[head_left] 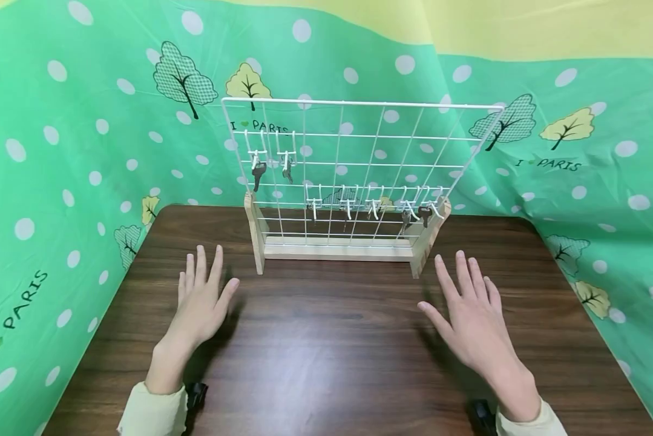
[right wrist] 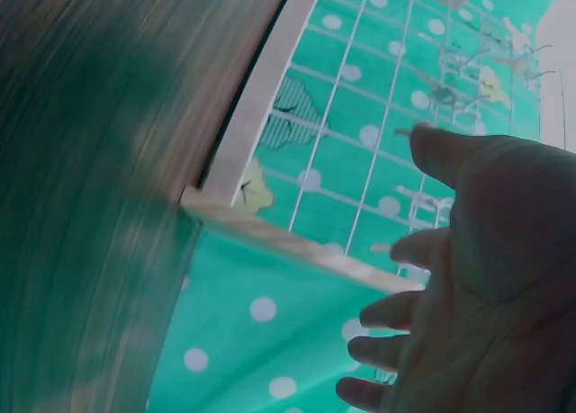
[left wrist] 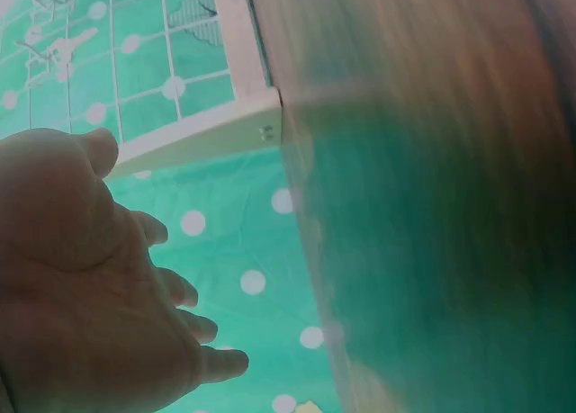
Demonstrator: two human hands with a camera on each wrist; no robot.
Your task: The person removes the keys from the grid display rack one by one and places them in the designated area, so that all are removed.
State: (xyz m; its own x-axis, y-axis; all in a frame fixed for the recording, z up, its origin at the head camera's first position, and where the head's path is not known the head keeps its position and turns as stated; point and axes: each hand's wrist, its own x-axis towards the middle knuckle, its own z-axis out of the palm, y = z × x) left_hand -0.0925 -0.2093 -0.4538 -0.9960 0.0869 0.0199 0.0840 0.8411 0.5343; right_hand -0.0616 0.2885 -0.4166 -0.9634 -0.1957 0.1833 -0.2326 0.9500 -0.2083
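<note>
A white wire grid rack (head_left: pixel 359 136) on a wooden stand (head_left: pixel 337 249) stands at the back of the table. Two white hooks hang on its upper left, and a dark key (head_left: pixel 258 175) and another key (head_left: pixel 287 169) dangle from them. Lower down, several hooks (head_left: pixel 373 207) form a row, with dark keys (head_left: pixel 425 215) at the right end. My left hand (head_left: pixel 201 306) is held over the table, left of the stand, fingers spread and holding nothing. On the other side, my right hand (head_left: pixel 475 321) has its fingers extended toward the rack, also holding nothing.
The dark wooden table (head_left: pixel 315 351) spreads in front of the rack. A green dotted cloth (head_left: pixel 86 151) with tree prints surrounds it at the back and sides. Dark wrist straps (head_left: pixel 196 396) show below the light sleeves (head_left: pixel 154 412).
</note>
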